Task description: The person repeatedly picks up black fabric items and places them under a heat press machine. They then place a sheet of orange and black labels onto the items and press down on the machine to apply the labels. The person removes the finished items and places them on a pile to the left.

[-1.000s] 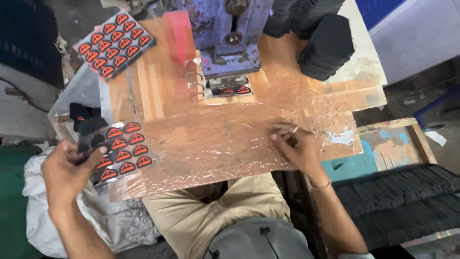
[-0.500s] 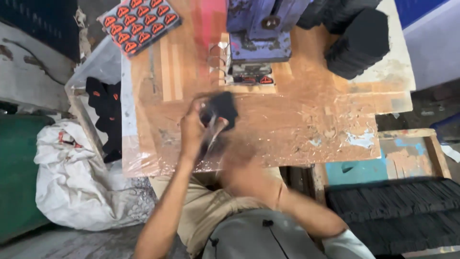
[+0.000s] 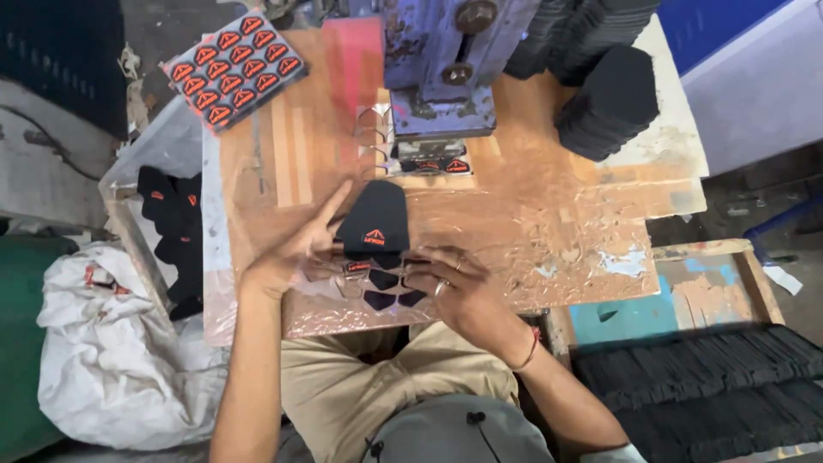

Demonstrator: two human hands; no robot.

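Note:
A black tongue-shaped fabric piece [image 3: 375, 219] with a small orange logo lies at the front middle of the copper-coloured worktable [image 3: 531, 223]. My left hand [image 3: 291, 253] grips its left edge, index finger stretched out. Under the piece's lower end is a clear sheet [image 3: 381, 287] with dark logo-shaped patches and one or two orange logos. My right hand [image 3: 454, 287] pinches that sheet at its right side, fingertips almost touching the left hand's.
A blue press machine [image 3: 437, 60] stands at the back middle, more logos under its head. A sheet of orange logos [image 3: 233, 69] lies back left, a stack of black pieces [image 3: 610, 103] back right. Clear bin [image 3: 171, 223] and white sack [image 3: 103, 343] at left; black stacks [image 3: 711, 377] lower right.
My left hand came in from the far left with the logo sheet. Both hands met at the table's front middle, and the black piece now sits over the sheet between them.

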